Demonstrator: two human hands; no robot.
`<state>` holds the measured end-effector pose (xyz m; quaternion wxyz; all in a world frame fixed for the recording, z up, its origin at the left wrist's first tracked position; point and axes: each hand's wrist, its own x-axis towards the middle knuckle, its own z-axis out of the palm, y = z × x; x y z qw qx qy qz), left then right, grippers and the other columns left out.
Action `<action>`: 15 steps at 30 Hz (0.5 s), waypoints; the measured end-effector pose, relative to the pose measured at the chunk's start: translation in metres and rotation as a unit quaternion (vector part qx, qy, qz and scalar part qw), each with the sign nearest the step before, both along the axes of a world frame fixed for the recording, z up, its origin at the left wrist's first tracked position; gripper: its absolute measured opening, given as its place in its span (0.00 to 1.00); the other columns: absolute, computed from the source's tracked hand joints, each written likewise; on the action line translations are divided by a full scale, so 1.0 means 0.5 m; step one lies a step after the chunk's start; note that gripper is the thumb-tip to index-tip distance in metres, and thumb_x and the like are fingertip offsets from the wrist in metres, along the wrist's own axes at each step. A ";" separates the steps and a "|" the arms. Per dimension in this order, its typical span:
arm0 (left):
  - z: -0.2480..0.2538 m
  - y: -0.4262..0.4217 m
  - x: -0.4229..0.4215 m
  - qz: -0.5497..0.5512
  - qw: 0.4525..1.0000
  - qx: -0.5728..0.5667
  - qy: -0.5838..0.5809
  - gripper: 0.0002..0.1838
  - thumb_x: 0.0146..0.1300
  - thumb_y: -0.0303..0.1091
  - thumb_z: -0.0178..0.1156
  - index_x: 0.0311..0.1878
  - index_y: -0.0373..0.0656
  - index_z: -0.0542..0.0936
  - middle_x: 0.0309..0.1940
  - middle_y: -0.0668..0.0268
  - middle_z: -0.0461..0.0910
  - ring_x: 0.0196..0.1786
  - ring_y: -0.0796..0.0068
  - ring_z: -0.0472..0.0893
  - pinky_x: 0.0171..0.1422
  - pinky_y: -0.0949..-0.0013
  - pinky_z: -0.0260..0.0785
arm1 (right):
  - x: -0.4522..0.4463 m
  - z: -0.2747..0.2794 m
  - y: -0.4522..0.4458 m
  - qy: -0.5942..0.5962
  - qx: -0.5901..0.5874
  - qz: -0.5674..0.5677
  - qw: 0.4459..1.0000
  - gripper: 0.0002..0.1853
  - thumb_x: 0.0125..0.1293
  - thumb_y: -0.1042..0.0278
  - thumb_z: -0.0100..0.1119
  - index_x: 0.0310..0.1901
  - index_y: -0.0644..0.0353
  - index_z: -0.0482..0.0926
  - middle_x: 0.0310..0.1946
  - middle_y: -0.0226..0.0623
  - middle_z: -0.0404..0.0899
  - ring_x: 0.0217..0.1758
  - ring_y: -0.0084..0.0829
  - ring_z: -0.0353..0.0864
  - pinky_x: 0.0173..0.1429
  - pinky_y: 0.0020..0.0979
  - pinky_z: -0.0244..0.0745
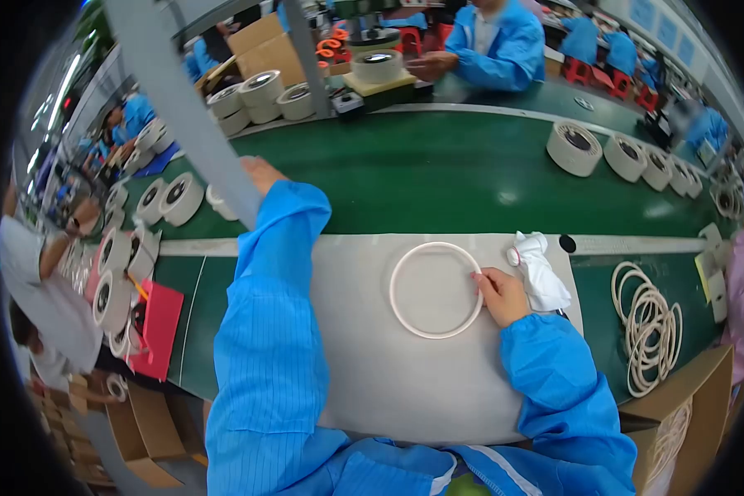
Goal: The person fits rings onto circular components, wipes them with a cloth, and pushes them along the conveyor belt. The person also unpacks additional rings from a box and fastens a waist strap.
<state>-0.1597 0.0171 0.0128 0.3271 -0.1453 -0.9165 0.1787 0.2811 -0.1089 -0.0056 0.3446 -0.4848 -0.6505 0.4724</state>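
Observation:
My right hand (504,296) pinches the right edge of a thin white ring (436,336) between thumb and fingers. The ring is above or on the pale grey work mat (364,364); I cannot tell if it touches. My left hand (261,173) is stretched far forward over the green belt, beside a slanted grey post (192,124) that hides its fingers. Nearest to it is a white round unit (221,202), partly behind the post. A crumpled white cloth (544,273) lies just right of my right hand.
White round units (574,149) line the far edge of the green belt (422,165). Coiled cream rings (649,331) lie at right, above an open cardboard box (686,405). A red bin (159,331) stands at left. A co-worker in blue (496,45) sits opposite.

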 end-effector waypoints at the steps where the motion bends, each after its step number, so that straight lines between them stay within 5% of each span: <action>1: -0.006 0.008 -0.009 0.012 0.999 -0.014 0.032 0.22 0.63 0.39 0.40 0.61 0.49 0.60 0.62 0.60 0.56 0.65 0.60 0.54 0.65 0.53 0.45 | -0.001 0.006 -0.002 -0.030 0.044 0.003 0.999 0.11 0.62 0.65 0.48 0.37 0.64 0.77 0.20 0.31 0.73 0.21 0.20 0.69 0.27 0.22 0.66; 6: -0.085 0.059 -0.134 0.037 0.998 -0.014 0.050 0.22 0.64 0.38 0.36 0.62 0.46 0.59 0.60 0.54 0.59 0.61 0.59 0.61 0.62 0.55 0.54 | 0.004 -0.010 -0.002 -0.063 0.128 0.018 0.990 0.11 0.60 0.66 0.50 0.38 0.64 0.76 0.22 0.37 0.74 0.22 0.25 0.71 0.29 0.26 0.66; 8: -0.085 0.070 -0.137 -0.009 0.988 0.143 -0.064 0.20 0.65 0.42 0.38 0.57 0.48 0.65 0.59 0.54 0.60 0.64 0.52 0.55 0.63 0.50 0.49 | 0.004 -0.014 -0.001 -0.054 0.136 0.016 0.989 0.11 0.60 0.66 0.50 0.38 0.64 0.76 0.22 0.39 0.74 0.22 0.26 0.71 0.29 0.26 0.66; 13: -0.039 0.080 -0.103 -0.035 0.985 0.139 -0.096 0.20 0.65 0.43 0.38 0.56 0.45 0.65 0.59 0.50 0.60 0.62 0.48 0.58 0.58 0.49 0.57 | 0.004 -0.025 0.007 -0.015 0.176 -0.015 0.984 0.11 0.59 0.67 0.52 0.39 0.63 0.76 0.23 0.42 0.75 0.23 0.30 0.73 0.30 0.28 0.67; 15: -0.010 0.074 -0.061 -0.113 0.967 0.152 -0.172 0.22 0.60 0.44 0.47 0.54 0.43 0.66 0.57 0.48 0.62 0.59 0.50 0.62 0.56 0.52 0.61 | 0.005 -0.032 0.006 -0.003 0.176 -0.028 0.984 0.10 0.58 0.67 0.52 0.39 0.63 0.76 0.24 0.43 0.75 0.24 0.31 0.73 0.30 0.28 0.67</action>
